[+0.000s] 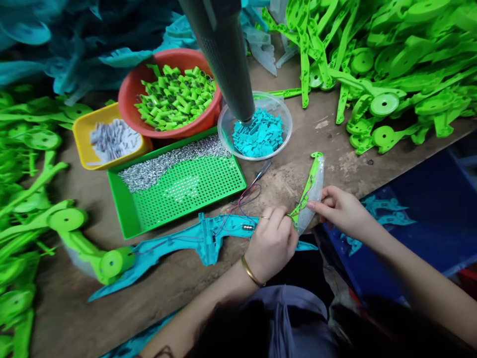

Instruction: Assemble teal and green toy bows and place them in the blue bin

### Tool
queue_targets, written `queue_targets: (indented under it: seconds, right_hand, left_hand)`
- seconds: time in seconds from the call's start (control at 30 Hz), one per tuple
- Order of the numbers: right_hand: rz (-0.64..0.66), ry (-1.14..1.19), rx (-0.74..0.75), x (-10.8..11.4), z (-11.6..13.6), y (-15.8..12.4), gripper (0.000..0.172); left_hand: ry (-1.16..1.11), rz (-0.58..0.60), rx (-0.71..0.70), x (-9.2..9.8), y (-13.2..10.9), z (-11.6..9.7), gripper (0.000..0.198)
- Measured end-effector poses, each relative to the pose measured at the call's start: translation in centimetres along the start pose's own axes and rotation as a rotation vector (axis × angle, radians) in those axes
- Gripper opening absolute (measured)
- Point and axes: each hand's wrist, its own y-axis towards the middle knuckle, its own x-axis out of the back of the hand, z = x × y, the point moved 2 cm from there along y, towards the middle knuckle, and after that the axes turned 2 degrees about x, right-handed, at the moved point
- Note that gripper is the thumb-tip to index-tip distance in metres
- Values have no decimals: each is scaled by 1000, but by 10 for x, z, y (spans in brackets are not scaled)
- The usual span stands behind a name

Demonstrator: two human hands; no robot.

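A long blue plastic bow-shaped piece [167, 241] lies across the table, with a green jointed arm [80, 238] at its left end. Thin red and blue wires run from its middle. My left hand [274, 241], with a ring and a gold bracelet, is closed at the right end of the blue piece, on the lower end of a green and clear curved arm [316, 179]. My right hand [331, 206] pinches the edge of that same arm from the right side. A thin wire lies along the arm's green face. My left fingertips are partly hidden.
Beyond the hands stand a green tray [149, 221] of metal screws, a yellow bin [84, 144], a red bowl [130, 94] of green pieces and a clear bowl [286, 129] of blue bits. A dark tool [231, 64] hangs above. Green parts [421, 64] are heaped around.
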Motion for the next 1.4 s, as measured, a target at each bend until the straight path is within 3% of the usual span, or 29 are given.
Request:
queue_targets:
  seconds: [0.23, 0.37, 0.43, 0.57, 0.73, 0.9, 1.03, 1.23, 1.3, 1.4]
  right_hand:
    - [-186, -499, 65, 10, 11, -4, 40]
    - [-143, -417, 163, 10, 12, -1, 72]
    - [-117, -390, 182, 10, 10, 1, 79]
    - [-106, -432, 171, 11, 10, -1, 76]
    - [-110, -509, 181, 21, 19, 2, 68]
    - [-329, -442, 296, 47, 35, 42, 41]
    - [-224, -341, 319, 54, 39, 67, 31]
    - [-224, -450, 284, 57, 37, 64, 23]
    - [-260, -506, 276, 62, 49, 70, 20]
    - [-462, -542, 298, 72, 90, 99, 25]
  left_hand:
    - [103, 62, -81, 4, -8, -2, 17]
    - [84, 59, -111, 1, -10, 1, 26]
    - [92, 52, -133, 0, -11, 2, 32]
    - [91, -16, -148, 1, -11, 2, 33]
    - [96, -20, -213, -2, -10, 3, 30]
    - [137, -76, -200, -3, -12, 1, 27]
    - [258, -106, -178, -4, -20, -2, 26]
    - [243, -155, -206, -6, -23, 1, 26]
    - [221, -176, -204, -6, -22, 2, 26]
    - [191, -189, -189, -5, -21, 2, 26]
